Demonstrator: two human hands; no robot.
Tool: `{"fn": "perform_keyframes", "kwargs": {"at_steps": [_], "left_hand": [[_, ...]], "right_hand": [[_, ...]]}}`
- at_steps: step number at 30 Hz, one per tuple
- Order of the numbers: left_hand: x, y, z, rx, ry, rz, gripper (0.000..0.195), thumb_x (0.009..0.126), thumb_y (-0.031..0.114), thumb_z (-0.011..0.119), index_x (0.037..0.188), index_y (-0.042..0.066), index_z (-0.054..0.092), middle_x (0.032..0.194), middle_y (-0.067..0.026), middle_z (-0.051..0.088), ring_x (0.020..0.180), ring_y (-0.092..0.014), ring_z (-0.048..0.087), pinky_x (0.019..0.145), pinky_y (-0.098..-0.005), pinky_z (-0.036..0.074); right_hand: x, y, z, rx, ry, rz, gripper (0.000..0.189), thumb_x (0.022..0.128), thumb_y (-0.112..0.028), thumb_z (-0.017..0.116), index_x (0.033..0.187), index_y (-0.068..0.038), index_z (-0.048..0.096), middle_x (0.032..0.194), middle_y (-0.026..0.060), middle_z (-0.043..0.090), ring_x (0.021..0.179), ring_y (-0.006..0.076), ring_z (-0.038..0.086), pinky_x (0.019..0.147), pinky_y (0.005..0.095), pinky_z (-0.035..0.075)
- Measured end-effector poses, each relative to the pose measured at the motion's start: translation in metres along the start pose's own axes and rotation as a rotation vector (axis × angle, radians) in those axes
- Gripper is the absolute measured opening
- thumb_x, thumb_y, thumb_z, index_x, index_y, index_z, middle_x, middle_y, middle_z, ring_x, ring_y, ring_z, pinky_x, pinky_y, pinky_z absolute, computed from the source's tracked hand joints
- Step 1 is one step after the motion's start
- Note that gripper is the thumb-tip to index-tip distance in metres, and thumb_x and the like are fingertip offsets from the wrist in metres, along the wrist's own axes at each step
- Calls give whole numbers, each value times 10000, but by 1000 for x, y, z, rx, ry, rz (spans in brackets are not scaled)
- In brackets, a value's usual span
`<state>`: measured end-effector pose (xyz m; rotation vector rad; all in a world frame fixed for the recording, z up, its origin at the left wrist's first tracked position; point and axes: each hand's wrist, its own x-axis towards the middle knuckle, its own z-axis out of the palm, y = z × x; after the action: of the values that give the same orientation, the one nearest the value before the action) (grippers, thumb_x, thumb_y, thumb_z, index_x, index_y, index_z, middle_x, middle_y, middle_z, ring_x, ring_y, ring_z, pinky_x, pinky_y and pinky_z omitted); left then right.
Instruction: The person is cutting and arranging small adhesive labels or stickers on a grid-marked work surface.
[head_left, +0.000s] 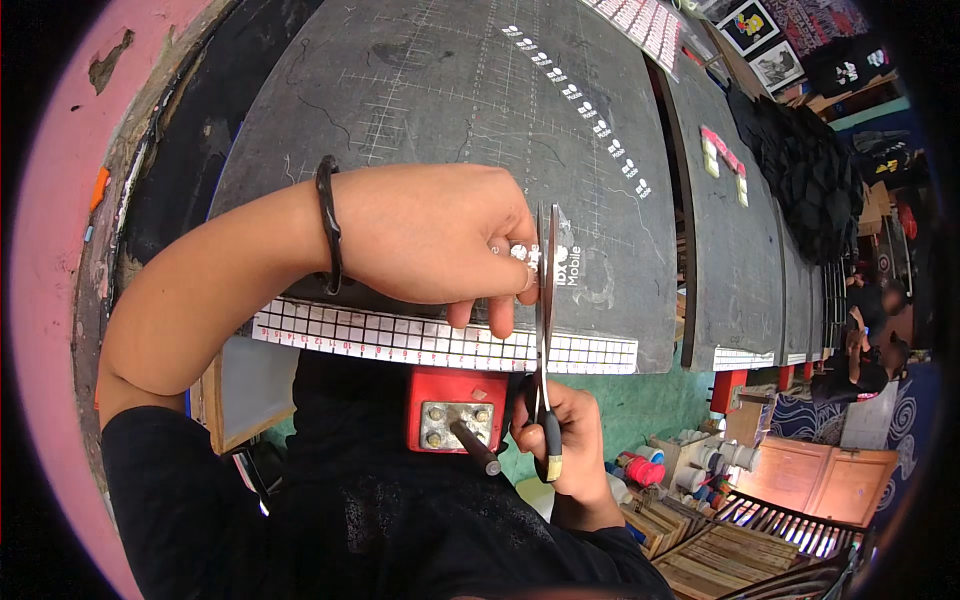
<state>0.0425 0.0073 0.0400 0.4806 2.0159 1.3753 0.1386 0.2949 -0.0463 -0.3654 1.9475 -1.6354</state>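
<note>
My left hand, with a dark bracelet at the wrist, is over a dark grey board. Its thumb and index finger pinch what looks like clear film with white printed logos. In my right hand, below the board's near edge, are scissors with black handles and yellow tape on one loop. Their slightly parted blades point away from me, right beside my left fingertips, across the logos. Farther up the board runs a slanting row of small white logos.
A gridded ruler strip lines the board's near edge, above a red bracket with a protruding metal rod. More boards stand to the right, with black fabric beyond. Containers and stacked wooden frames are lower right. People are farther off.
</note>
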Motion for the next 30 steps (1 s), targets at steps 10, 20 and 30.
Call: {"fn": "perform_keyframes", "kwargs": {"at_steps": [10,20,30], "left_hand": [[1,-2,-1,-38,-6,1,293,1022,184,619,1072,-73,750,872,-111,812,609,-111,679,584,-274,535],[3,-2,-4,-35,-31,-14,297,1012,193,632,1070,-75,748,856,-105,811,596,-111,669,578,-265,531],[5,-10,-10,-26,-47,12,251,1036,178,593,1091,-22,734,854,-70,776,661,-94,676,573,-254,504]], "right_hand": [[-1,-5,1,21,16,54,573,936,-517,810,793,-17,570,622,14,560,546,84,492,502,263,355],[-4,-2,-2,11,39,69,328,941,-213,833,792,-35,601,636,-60,508,610,27,394,526,246,292],[-2,-2,3,92,37,55,601,941,-572,779,840,-9,592,638,27,567,560,95,516,522,264,363]]}}
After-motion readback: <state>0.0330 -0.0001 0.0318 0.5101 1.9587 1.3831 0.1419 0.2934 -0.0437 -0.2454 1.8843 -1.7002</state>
